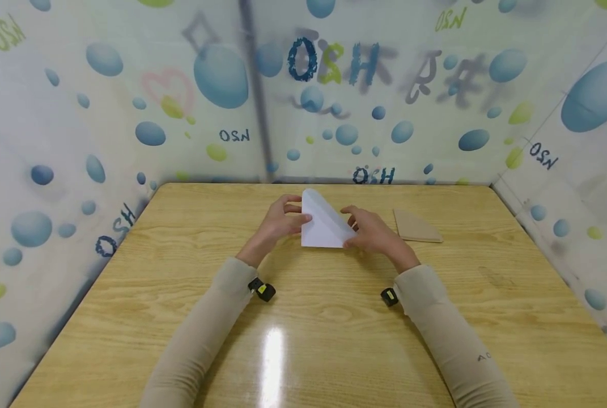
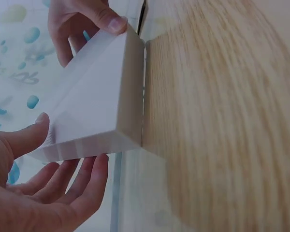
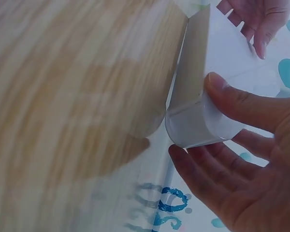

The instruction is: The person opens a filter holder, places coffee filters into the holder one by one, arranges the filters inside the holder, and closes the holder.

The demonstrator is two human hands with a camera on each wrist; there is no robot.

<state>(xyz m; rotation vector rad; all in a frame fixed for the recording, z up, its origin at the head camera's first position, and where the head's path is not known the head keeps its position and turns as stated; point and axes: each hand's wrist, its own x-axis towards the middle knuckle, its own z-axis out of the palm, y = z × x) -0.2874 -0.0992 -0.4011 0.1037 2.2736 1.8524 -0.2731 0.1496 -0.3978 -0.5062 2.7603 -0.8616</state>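
Note:
A white wedge-shaped box (image 1: 323, 226) with rounded corners is held between both hands near the far middle of the table. My left hand (image 1: 275, 224) grips its left side, the thumb on the near face and the fingers along the side wall, as the left wrist view shows. At the lower right corner my right hand (image 1: 372, 232) pinches it, thumb in front and fingers around the rounded end (image 3: 188, 128). In the wrist views the box's thick side wall (image 2: 133, 92) faces the wooden table. Whether its bottom touches the table, I cannot tell.
A flat brown quarter-circle piece (image 1: 416, 226), like cardboard, lies on the table just right of my right hand. The wooden table (image 1: 329, 323) ends at a printed backdrop (image 1: 313, 124) with blue and green spots, which also rises along the left and right sides.

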